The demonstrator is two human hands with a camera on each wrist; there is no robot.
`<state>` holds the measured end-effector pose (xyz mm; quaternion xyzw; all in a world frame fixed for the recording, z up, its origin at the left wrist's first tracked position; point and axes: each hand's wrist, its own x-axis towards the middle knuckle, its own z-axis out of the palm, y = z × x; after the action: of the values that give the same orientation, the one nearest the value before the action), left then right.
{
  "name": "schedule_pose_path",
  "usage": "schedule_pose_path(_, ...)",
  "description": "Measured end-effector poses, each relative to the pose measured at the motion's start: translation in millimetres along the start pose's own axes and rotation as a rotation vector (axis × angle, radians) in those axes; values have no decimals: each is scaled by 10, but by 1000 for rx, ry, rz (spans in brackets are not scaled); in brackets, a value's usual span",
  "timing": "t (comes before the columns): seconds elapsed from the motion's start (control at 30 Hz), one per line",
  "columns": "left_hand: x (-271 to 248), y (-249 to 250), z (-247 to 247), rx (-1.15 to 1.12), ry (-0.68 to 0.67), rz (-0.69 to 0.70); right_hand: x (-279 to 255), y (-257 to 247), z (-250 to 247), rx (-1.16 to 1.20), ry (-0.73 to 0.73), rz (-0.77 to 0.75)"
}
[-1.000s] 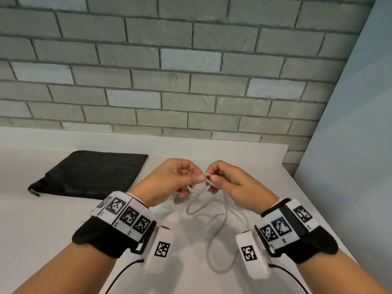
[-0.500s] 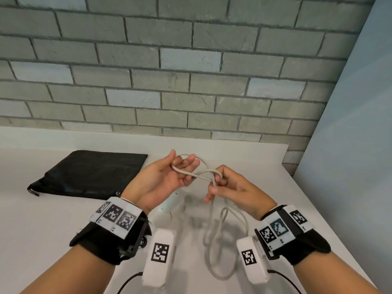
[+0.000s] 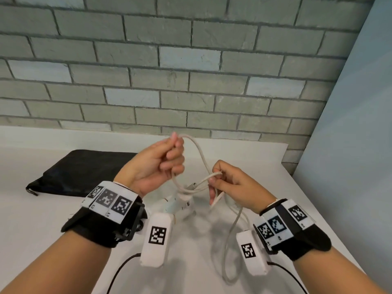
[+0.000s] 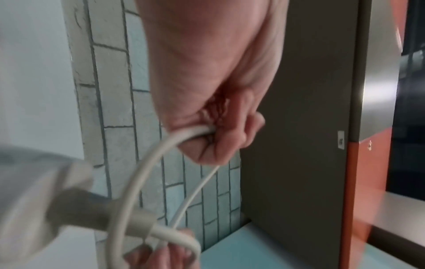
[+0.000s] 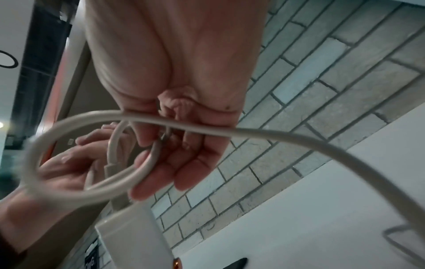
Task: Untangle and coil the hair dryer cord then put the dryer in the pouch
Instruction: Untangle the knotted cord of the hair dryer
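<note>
A pale grey cord runs in loops between both raised hands above the white table. My left hand is lifted highest, its fingers curled round a bend of the cord. Lower and to the right, my right hand pinches a crossing of the cord. The white hair dryer lies on the table under the hands, partly hidden by the left wrist gear; it shows blurred in the left wrist view as the dryer. More cord trails toward me. The black pouch lies flat at the left.
A grey brick wall backs the white table. A pale blue panel closes off the right side, just past the table's right edge. Black cables from the wrist gear hang near me.
My left hand has risen and closed round the cord, drawing a long loop upward. My right hand has stayed low with its pinch, so the hands now stand further apart.
</note>
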<state>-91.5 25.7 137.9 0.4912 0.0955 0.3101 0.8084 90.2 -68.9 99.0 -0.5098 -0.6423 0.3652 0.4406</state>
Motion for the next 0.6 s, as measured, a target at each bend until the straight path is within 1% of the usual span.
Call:
schedule_pose_path(0.07,23,29,-92,-127,69,193,-32,-6,-22,94,1,39)
schedule_pose_path(0.13,30,48,-178,-187,109,306,-61,-6,-34,144,-17,53)
schedule_pose_path(0.27,12,24,-284,-156,202,383,-89,26,-83,164,-24,19)
schedule_pose_path(0.33,-17,40,-347,-102,294,412,-106,53,-114,173,-4,17)
schedule_pose_path(0.37,-25,48,-376,-39,360,413,-106,69,-132,185,28,13)
schedule_pose_path(0.43,-54,39,-397,151,502,354,-95,87,-176,208,124,0)
schedule_pose_path(0.5,-100,25,-354,439,587,188,-84,51,-209,171,208,-31)
schedule_pose_path(0.53,-114,21,-332,616,617,91,-79,17,-219,123,228,-49)
schedule_pose_path(0.6,-141,56,-312,1101,640,-98,-74,-48,-228,11,227,-81)
